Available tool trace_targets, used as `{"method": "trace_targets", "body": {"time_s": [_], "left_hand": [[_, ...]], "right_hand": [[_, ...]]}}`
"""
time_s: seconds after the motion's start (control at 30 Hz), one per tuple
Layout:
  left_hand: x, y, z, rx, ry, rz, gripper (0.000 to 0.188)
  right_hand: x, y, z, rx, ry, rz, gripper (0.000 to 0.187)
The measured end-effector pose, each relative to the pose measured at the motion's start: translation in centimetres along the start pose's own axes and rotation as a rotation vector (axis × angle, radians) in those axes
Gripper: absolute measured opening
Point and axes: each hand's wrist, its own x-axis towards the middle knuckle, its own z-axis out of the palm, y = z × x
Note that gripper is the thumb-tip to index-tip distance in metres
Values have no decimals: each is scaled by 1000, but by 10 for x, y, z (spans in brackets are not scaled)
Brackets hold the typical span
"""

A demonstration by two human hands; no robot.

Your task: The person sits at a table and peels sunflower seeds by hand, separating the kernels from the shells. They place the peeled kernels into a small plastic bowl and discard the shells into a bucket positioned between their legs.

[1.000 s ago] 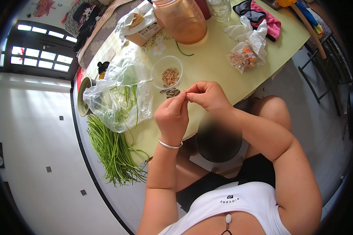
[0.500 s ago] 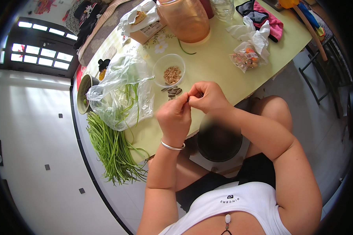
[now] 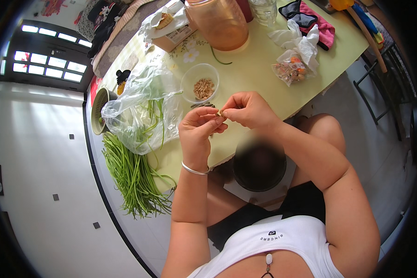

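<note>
"Starting at the left?"

"Basket (image 3: 101, 111) sitting at the edge of the table (image 3: 259, 74). Greens (image 3: 133, 178) lying along that edge, clear bag (image 3: 133, 127) spreading just beside them."

"Left hand (image 3: 198, 132)?"

"Curling loosely, half open, thumb and forefinger parting near a small pale piece (image 3: 219, 112). Whether it is gripping the piece, I cannot tell."

"And beyond it?"

"A tub (image 3: 197, 72) is standing there, holding shelled kernels (image 3: 204, 89). Dark seeds (image 3: 202, 105) are lying on the table just in front, the fingers partly covering them."

"Right hand (image 3: 246, 110)?"

"Thumb and forefinger pinching the pale piece, which is hanging above the table, right where both hands are meeting. A dark bucket (image 3: 259, 170) is standing below, between the knees, blurring toward its top."

"Farther right?"

"A snack packet (image 3: 289, 69) is resting on the table."
</note>
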Motion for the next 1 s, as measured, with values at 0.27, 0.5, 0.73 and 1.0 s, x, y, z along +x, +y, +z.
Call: {"method": "trace_targets", "body": {"time_s": [0.27, 0.5, 0.73, 1.0], "left_hand": [[-2, -4, 9, 297, -28, 229, 17], [-2, -6, 6, 567, -31, 403, 13], [8, 4, -5, 593, 139, 543, 10], [40, 11, -25, 977, 310, 778, 18]], "right_hand": [[4, 8, -4, 14, -18, 15, 9], [5, 12, -4, -7, -24, 21, 9], [11, 14, -9, 322, -45, 62, 8], [12, 11, -8, 543, -50, 120, 17]]}}
